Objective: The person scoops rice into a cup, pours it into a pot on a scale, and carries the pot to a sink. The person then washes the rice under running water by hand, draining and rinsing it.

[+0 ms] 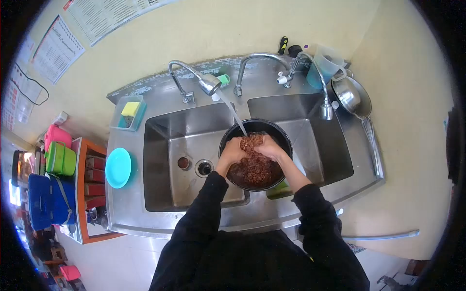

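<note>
A dark round pot [286,136] stands over the divider between the two sink basins, with reddish-brown grains [255,172] in murky water inside. My left hand [234,151] is at the pot's left side, its fingers curled round part of a clump of grains. From the right, my right hand [271,148] cups the same clump, raised above the rest. Water runs from the left faucet [209,84] into the pot just behind my hands. Some fingertips are hidden among the grains.
Left of the sink [145,213] lie a turquoise plate [118,168] and a tub [131,116] with a yellow sponge. Two more faucets rise behind the basins. Metal bowls [347,94], a whisk [372,140] and a plastic pitcher [323,65] are at the right.
</note>
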Demonstrator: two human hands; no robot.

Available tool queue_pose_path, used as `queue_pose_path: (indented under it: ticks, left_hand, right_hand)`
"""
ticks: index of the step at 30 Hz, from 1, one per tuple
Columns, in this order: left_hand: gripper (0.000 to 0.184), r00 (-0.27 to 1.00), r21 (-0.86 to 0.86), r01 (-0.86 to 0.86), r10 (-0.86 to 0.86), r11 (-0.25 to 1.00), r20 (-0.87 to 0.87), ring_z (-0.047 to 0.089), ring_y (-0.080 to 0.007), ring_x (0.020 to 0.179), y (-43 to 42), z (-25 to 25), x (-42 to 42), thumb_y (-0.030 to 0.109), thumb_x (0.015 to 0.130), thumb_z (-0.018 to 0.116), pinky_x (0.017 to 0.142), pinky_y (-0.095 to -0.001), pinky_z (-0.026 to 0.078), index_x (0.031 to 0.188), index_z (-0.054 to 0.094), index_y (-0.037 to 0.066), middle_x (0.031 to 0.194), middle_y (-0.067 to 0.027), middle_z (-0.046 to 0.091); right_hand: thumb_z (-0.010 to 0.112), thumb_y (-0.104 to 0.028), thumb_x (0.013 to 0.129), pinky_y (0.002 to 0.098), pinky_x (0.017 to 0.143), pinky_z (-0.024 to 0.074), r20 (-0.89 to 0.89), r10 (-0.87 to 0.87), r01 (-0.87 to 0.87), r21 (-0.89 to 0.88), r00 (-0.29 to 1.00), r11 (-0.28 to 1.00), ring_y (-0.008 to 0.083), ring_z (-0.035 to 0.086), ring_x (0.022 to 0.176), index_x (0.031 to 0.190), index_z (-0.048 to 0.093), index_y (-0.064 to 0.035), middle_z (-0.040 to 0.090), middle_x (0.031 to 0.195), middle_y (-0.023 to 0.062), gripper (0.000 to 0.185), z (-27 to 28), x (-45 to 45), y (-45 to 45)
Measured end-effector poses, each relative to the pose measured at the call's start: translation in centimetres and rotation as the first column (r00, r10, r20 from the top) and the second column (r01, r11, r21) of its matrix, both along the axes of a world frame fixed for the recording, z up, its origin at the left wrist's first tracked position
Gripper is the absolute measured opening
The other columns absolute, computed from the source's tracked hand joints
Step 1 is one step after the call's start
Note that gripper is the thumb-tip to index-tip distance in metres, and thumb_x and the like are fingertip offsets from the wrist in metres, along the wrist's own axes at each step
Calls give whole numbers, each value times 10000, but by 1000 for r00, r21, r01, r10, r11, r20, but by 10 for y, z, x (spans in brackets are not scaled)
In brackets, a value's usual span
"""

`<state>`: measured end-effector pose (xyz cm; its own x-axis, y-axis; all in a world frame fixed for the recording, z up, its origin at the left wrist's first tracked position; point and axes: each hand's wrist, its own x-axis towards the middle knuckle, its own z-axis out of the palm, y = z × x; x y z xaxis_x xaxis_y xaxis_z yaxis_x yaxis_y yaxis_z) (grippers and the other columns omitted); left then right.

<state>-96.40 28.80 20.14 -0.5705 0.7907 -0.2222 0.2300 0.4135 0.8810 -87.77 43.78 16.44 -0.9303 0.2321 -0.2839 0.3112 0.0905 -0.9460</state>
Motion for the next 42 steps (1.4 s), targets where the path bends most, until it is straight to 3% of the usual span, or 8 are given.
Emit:
queue_pose_path:
  ticks: [2, 5, 17, 20, 23, 27, 30, 42]
  left_hand:
    - [199, 954, 52, -52, 65, 997, -291, 631, -363, 738, 0, -6, 6, 150, 732, 576, 690, -414, 492, 841, 627, -9, 760, -286, 602]
    - [207, 995, -177, -95, 88, 980, -49, 634, -346, 762, 1, 31, 21, 163, 757, 543, 701, -419, 493, 830, 625, -13, 753, -279, 604]
    - [296, 820, -556, 133, -407, 820, -403, 600, -383, 892, -5, -10, 22, 94, 719, 557, 782, -436, 485, 962, 568, -75, 963, -253, 605]
    - [605, 899, -526, 191, -363, 829, -245, 586, -377, 942, 6, -40, 14, 111, 654, 638, 799, -420, 482, 1177, 415, -96, 988, -263, 595]
    - [925, 961, -338, 201, -252, 919, -114, 580, -364, 968, 10, -52, 5, 121, 541, 739, 807, -412, 480, 1292, 250, -105, 1028, -263, 580]
    - [969, 993, -128, 98, -106, 987, -59, 600, -287, 948, 4, -41, 1, 42, 480, 784, 789, -360, 497, 1302, 285, -69, 1069, -201, 584]
    - [783, 855, 99, 69, -110, 993, 508, 567, -206, 985, -4, -15, 0, -51, 566, 728, 799, -307, 490, 1268, 387, 18, 1094, -88, 575]
    - [693, 723, 307, -15, -202, 952, 661, 545, -154, 1040, -19, 23, -1, -132, 691, 615, 826, -283, 506, 1310, 356, 43, 1202, -63, 527]
  right_hand:
    - [573, -63, 712, 301, 719, 478, -25, -39, 42, 143, 999, 989, 235, 622, 786, 976, 616, 21, 656, 825, 112, 280, 1, 2, -1]
    - [605, -191, 732, 338, 745, 483, 285, -349, 208, 426, 893, 880, 268, 642, 833, 993, 608, 6, 654, 824, 174, 327, 64, 2, -19]
    - [521, -156, 730, 449, 938, 397, 529, -51, -390, 683, 847, 617, 402, 486, 1115, 1232, 414, 35, 467, 1183, 337, 548, -30, 7, 14]
    - [526, -133, 775, 424, 806, 487, 576, -42, -337, 534, 816, 776, 322, 562, 1032, 1219, 451, -8, 545, 1136, 248, 467, 6, 8, -5]
    - [530, -141, 818, 358, 656, 523, 480, 178, -59, -253, 859, 966, 215, 608, 905, 1213, 477, -64, 604, 1040, 123, 405, 49, 10, -5]
    - [565, -202, 842, 307, 595, 521, 468, 115, 52, -328, 876, 943, 138, 619, 787, 1170, 514, -109, 622, 957, 23, 344, 32, 7, 3]
    - [574, -219, 849, 292, 611, 529, 452, 87, 147, -458, 888, 877, 132, 626, 794, 1132, 542, -115, 628, 961, 21, 303, 58, 14, 6]
    - [545, -260, 881, 320, 783, 529, 324, -58, 278, -689, 944, 669, 153, 620, 918, 1128, 550, -94, 619, 1050, 43, 298, 76, 34, 6]
